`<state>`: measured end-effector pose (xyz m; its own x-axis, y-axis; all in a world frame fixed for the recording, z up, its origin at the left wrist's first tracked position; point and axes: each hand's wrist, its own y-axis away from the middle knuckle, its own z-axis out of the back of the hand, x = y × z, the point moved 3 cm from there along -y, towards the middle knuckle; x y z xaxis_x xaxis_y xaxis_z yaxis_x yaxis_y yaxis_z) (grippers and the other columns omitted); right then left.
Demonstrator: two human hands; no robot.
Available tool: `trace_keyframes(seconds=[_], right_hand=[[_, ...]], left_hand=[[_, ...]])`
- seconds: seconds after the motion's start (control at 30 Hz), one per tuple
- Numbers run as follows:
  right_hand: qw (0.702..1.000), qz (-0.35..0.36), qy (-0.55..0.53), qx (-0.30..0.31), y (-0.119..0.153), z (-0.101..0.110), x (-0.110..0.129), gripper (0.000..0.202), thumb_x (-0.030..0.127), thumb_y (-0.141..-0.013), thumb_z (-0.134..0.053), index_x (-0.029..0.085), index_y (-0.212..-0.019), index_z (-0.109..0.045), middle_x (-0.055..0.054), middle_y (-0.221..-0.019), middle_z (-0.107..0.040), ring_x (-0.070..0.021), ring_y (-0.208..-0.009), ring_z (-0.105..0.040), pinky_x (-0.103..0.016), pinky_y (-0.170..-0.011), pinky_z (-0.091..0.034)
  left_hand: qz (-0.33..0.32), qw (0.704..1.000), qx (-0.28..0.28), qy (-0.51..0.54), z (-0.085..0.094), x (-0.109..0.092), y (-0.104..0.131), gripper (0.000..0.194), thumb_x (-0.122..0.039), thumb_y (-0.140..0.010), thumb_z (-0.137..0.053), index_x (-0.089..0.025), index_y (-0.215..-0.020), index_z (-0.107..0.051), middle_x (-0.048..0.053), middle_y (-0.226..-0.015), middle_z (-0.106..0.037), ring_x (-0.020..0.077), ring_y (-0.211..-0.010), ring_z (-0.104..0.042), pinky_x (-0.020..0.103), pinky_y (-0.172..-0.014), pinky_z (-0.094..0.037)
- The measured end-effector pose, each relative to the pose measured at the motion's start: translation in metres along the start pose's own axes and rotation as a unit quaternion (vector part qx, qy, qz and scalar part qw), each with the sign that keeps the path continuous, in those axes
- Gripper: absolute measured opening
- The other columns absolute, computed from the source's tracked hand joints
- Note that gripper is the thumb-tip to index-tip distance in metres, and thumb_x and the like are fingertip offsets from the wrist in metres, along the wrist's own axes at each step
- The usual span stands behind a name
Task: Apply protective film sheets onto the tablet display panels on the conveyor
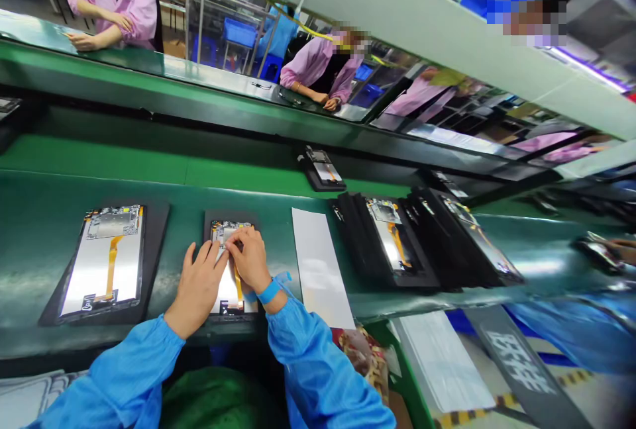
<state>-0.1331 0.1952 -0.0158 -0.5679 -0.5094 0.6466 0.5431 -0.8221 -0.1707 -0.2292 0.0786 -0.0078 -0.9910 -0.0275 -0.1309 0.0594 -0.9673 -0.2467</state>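
An opened tablet (226, 286) lies in front of me on a dark pad, its circuit board at the far end and an orange flat cable running down its silver back. My left hand (200, 286) rests over its left side, fingers stretched out. Above the circuit board (218, 229), my right hand (250, 258) has thumb and fingertips pinched together; whatever is between them is too small or hidden. A blue wrist strap (271, 290) circles my right wrist. To the left, another opened tablet (106, 263) sits on a dark foam pad (155, 250).
Right of my hands lies a white sheet (322, 267), then several opened tablets (390, 237) on black pads (430, 243). Another tablet (324, 167) is on the green belt (233, 167) beyond. People in pink sit across the line. A green bin (415, 376) stands below the bench edge.
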Motion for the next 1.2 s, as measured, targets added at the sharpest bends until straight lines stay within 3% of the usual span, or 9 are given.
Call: trace_keyframes(seconds=[0.2, 0.5, 0.63, 0.73, 0.8, 0.87, 0.93, 1.07, 1.2], right_hand=[[0.999, -0.002, 0.003, -0.035, 0.0, 0.001, -0.002, 0.012, 0.022, -0.09, -0.062, 0.022, -0.101, -0.059, -0.004, -0.1, -0.063, -0.0209, -0.091, -0.056, -0.034, -0.084, -0.045], [0.998, -0.005, 0.061, 0.005, -0.031, 0.001, -0.012, 0.012, 0.035, -0.086, -0.055, 0.024, -0.082, -0.056, -0.002, -0.085, -0.06, -0.0213, -0.082, -0.058, -0.032, -0.073, -0.042], [0.998, -0.011, 0.035, -0.041, -0.03, 0.012, -0.004, 0.024, 0.037, -0.088, -0.046, 0.019, -0.09, -0.062, -0.01, -0.092, -0.064, -0.0247, -0.084, -0.062, -0.038, -0.078, -0.047], [0.998, 0.047, -0.018, -0.028, 0.003, 0.012, 0.024, 0.033, 0.041, -0.093, -0.043, 0.017, -0.101, -0.064, -0.014, -0.103, -0.067, -0.0258, -0.091, -0.065, -0.041, -0.083, -0.051], [0.993, 0.09, -0.078, 0.01, 0.031, -0.006, 0.05, 0.036, 0.043, -0.097, -0.042, 0.019, -0.112, -0.064, -0.014, -0.114, -0.068, -0.0259, -0.103, -0.066, -0.042, -0.09, -0.053], [0.985, 0.117, -0.114, 0.056, 0.053, -0.038, 0.077, 0.041, 0.043, -0.098, -0.043, 0.018, -0.124, -0.063, -0.015, -0.13, -0.064, -0.0275, -0.121, -0.061, -0.045, -0.101, -0.051], [0.98, 0.123, -0.115, 0.106, 0.067, -0.074, 0.101, 0.049, 0.041, -0.096, -0.045, 0.012, -0.133, -0.059, -0.02, -0.145, -0.054, -0.0311, -0.137, -0.05, -0.05, -0.114, -0.042], [0.97, 0.115, -0.102, 0.19, 0.079, -0.119, 0.121, 0.062, 0.044, -0.091, -0.048, 0.005, -0.139, -0.054, -0.025, -0.154, -0.04, -0.0363, -0.145, -0.037, -0.055, -0.119, -0.033], [0.965, 0.157, -0.126, 0.166, 0.081, -0.099, 0.092, 0.061, 0.056, -0.09, -0.046, 0.017, -0.136, -0.059, -0.016, -0.156, -0.042, -0.0336, -0.144, -0.04, -0.055, -0.118, -0.037]], left_hand=[[0.01, 1.0, -0.014, 0.016, -0.005, 0.0, 0.001, 0.045, -0.005, -0.094, -0.037, -0.014, -0.133, -0.06, 0.016, -0.142, -0.057, 0.0305, -0.133, -0.048, 0.052, -0.106, -0.041], [0.078, 0.996, -0.004, 0.053, -0.001, 0.0, -0.01, 0.034, -0.021, -0.098, -0.043, -0.023, -0.126, -0.061, 0.013, -0.134, -0.059, 0.0287, -0.127, -0.049, 0.05, -0.098, -0.045], [0.068, 0.993, -0.042, 0.088, 0.016, 0.007, 0.015, 0.037, -0.015, -0.096, -0.041, -0.019, -0.127, -0.061, 0.015, -0.139, -0.056, 0.0268, -0.129, -0.049, 0.05, -0.105, -0.041], [0.123, 0.979, -0.133, 0.092, 0.032, 0.042, 0.066, 0.047, -0.013, -0.095, -0.038, -0.018, -0.14, -0.05, 0.016, -0.149, -0.049, 0.0245, -0.139, -0.043, 0.047, -0.113, -0.036], [0.234, 0.95, -0.19, 0.084, 0.039, 0.085, 0.099, 0.053, -0.02, -0.097, -0.039, -0.011, -0.149, -0.038, 0.022, -0.155, -0.04, 0.0299, -0.147, -0.032, 0.054, -0.117, -0.029], [0.344, 0.918, -0.178, 0.089, 0.042, 0.132, 0.118, 0.059, -0.028, -0.098, -0.039, -0.003, -0.151, -0.031, 0.029, -0.158, -0.031, 0.0364, -0.15, -0.024, 0.062, -0.117, -0.024], [0.385, 0.907, -0.129, 0.108, 0.043, 0.166, 0.118, 0.058, -0.029, -0.097, -0.04, -0.003, -0.148, -0.034, 0.029, -0.155, -0.035, 0.0366, -0.147, -0.032, 0.06, -0.114, -0.03], [0.356, 0.923, -0.092, 0.112, 0.051, 0.185, 0.105, 0.052, -0.023, -0.086, -0.056, -0.02, -0.138, -0.054, 0.015, -0.144, -0.056, 0.0269, -0.128, -0.057, 0.043, -0.104, -0.046], [0.352, 0.922, -0.151, 0.066, 0.082, 0.19, 0.122, 0.052, -0.026, -0.086, -0.059, -0.024, -0.138, -0.055, 0.012, -0.146, -0.055, 0.0235, -0.132, -0.052, 0.041, -0.106, -0.046]])
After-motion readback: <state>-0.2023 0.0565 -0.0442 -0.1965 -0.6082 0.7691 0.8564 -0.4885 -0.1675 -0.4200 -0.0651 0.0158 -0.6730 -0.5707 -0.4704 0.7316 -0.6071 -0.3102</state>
